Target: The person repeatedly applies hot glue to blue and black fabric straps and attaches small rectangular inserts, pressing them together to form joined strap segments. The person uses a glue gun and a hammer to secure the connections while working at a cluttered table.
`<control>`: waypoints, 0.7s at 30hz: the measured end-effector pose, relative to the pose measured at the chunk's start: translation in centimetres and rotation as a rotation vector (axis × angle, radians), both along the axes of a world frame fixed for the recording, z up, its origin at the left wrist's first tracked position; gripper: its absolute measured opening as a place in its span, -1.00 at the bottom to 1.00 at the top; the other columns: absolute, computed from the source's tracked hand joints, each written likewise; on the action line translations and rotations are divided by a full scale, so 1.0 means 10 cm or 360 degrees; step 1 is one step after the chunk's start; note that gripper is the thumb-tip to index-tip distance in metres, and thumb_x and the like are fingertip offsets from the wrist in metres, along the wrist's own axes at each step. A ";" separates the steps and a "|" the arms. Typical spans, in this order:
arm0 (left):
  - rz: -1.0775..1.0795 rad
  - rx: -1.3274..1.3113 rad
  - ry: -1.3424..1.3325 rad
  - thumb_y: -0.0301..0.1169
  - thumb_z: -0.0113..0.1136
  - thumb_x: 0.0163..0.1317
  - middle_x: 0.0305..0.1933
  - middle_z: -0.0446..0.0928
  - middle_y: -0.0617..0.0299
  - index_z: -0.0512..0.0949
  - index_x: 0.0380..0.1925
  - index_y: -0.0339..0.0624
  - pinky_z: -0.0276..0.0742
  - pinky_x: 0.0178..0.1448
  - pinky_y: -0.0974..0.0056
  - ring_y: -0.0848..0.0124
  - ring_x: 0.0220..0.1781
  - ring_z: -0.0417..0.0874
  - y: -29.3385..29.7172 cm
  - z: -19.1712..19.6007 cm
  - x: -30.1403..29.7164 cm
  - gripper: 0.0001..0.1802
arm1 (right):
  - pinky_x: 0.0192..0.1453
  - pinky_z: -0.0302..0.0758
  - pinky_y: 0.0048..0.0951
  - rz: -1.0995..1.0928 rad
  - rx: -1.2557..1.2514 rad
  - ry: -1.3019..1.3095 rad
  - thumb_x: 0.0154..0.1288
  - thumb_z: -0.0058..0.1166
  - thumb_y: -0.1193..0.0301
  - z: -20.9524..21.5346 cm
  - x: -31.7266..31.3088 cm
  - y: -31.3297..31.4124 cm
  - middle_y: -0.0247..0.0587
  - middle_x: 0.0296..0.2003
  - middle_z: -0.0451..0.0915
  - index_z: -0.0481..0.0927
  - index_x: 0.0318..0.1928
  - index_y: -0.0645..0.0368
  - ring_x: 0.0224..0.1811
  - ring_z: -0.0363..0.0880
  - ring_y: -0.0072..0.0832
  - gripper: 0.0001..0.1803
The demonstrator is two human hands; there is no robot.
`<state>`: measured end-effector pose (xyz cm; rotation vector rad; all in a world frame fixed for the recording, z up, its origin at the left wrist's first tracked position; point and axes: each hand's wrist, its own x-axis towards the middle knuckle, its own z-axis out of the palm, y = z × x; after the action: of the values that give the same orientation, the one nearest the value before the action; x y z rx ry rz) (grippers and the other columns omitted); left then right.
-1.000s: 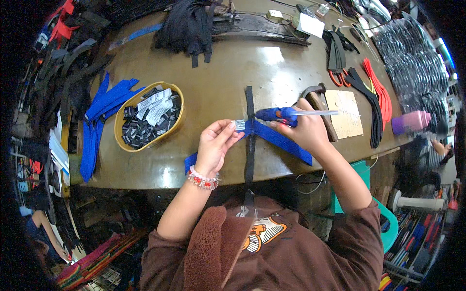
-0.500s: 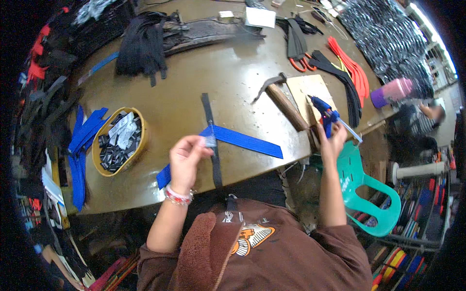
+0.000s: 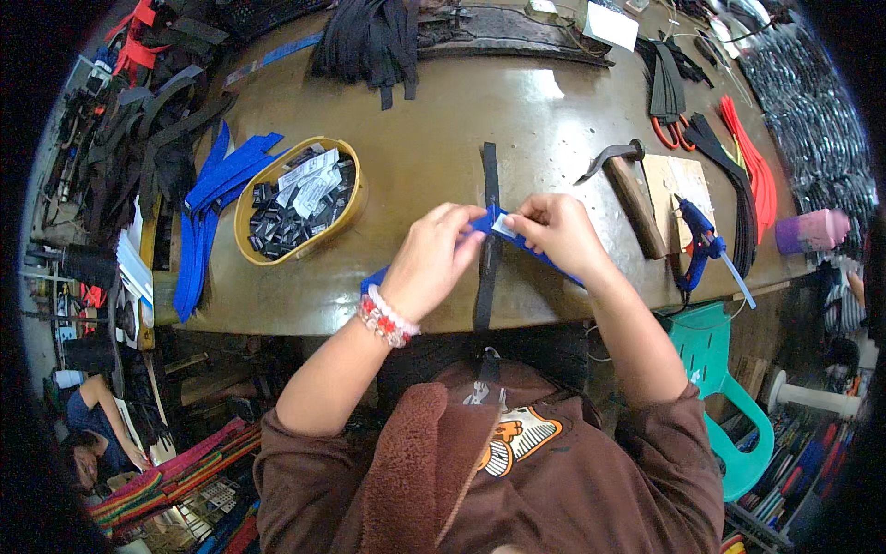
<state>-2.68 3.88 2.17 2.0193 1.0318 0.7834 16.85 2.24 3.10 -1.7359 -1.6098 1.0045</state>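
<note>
My left hand point(image 3: 432, 260) and my right hand point(image 3: 554, 233) meet over a blue strap point(image 3: 484, 223) that lies across a black strap point(image 3: 487, 242) near the front edge of the olive table point(image 3: 443, 129). Both hands pinch the blue strap, and a small white label point(image 3: 504, 224) sits between my fingertips. A beaded bracelet is on my left wrist. The blue glue gun point(image 3: 700, 246) lies on the table to the right of my right hand, untouched.
A round yellow bowl point(image 3: 297, 199) of black and white labels stands left of my hands, with blue straps point(image 3: 214, 214) beside it. A hammer point(image 3: 624, 181), a wooden board point(image 3: 679, 196), red and black straps and a green plastic chair point(image 3: 731, 388) are at the right.
My right hand put the glue gun down at the right and came back to the blue strap. Both hands now hold the strap and label together.
</note>
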 end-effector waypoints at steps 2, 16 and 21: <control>-0.0078 0.0128 0.0199 -0.58 0.11 0.14 -0.20 0.56 0.01 0.56 -0.15 -0.29 0.58 -0.10 0.23 0.17 -0.21 0.65 0.12 -0.06 -0.01 -0.76 | -0.55 0.45 -0.58 0.0032 -0.0210 0.0017 0.18 0.23 0.40 -0.08 0.02 0.15 -0.28 -0.63 0.55 0.61 -0.42 0.32 -0.62 0.49 -0.65 -0.80; -0.0423 0.0446 0.0725 -0.52 0.13 0.02 -0.20 0.45 0.07 0.52 -0.12 -0.23 0.47 0.01 0.18 0.13 -0.10 0.50 0.20 -0.07 0.01 -0.66 | -0.08 0.48 -0.31 0.0472 0.0937 -0.0777 0.02 0.13 0.55 -0.28 0.00 -0.14 -0.14 -0.12 0.55 0.57 -0.18 0.22 -0.12 0.53 -0.25 -0.73; -0.0528 0.0639 0.0548 -0.48 0.19 -0.04 -0.23 0.45 0.09 0.51 -0.25 -0.19 0.49 -0.03 0.16 0.15 -0.13 0.52 0.14 -0.08 0.03 -0.73 | -0.03 0.45 -0.33 0.0596 0.1179 -0.0789 0.02 0.08 0.53 -0.54 0.17 -0.26 -0.22 -0.13 0.56 0.58 -0.20 0.24 -0.09 0.53 -0.34 -0.74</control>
<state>-2.42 5.32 1.35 2.6539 0.7230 0.5015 18.52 -0.36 -2.34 -1.2256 -2.2895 0.0378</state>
